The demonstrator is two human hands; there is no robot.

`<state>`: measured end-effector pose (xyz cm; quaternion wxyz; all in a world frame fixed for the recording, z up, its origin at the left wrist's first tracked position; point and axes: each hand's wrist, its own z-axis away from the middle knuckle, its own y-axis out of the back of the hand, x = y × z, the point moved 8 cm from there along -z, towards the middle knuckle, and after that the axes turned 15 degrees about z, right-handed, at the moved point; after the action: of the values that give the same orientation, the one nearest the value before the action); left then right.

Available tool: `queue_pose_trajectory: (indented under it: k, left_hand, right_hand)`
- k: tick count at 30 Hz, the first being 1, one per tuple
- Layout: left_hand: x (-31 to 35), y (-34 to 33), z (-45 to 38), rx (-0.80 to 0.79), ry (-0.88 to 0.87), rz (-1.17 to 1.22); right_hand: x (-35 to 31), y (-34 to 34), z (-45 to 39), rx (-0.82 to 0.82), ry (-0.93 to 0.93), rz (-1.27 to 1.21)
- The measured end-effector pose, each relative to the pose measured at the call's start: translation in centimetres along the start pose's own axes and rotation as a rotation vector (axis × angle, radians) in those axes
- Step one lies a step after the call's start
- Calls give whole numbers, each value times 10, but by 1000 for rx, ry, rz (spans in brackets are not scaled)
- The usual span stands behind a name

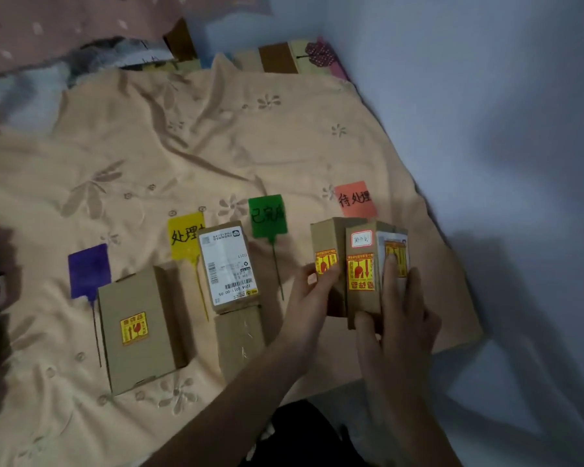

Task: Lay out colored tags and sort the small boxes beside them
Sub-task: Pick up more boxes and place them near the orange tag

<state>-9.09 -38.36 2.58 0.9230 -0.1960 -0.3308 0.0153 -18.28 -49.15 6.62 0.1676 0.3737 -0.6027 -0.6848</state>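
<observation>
Sorting in progress, tags already laid out. Nearest, at five o'clock, right hand [395, 298] pressing flat on the rightmost boxes [361, 274], fingers [390, 264] spread, thumb closing on the near edge; left hand [312, 284] cupping the box [324, 251] at their left side. Squaring up this cluster just below the red tag [354, 198], at two o'clock. Probably releasing next, without toppling anything.

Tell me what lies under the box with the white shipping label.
The box with the white shipping label covers the right edge of the yellow tag, hiding the end of its writing. A plain cardboard box sits at its near end; whether they overlap is unclear.
</observation>
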Motion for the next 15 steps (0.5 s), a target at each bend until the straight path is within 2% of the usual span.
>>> queue_pose_trajectory:
  k: [4,9,13,15]
  left_hand:
    - [-25,-5,-54,96,61,156]
    - [-22,24,-81,297,-50,219]
    - [-24,30,-91,283,-106,227]
    - [-23,14,-96,213,-125,270]
  right_hand:
    - [0,-36,-31,-49,14,146]
    - [-20,-75,-51,-111,129,147]
    - [-23,-71,-58,-56,137,97]
    - [-15,-57,-65,13,131,99]
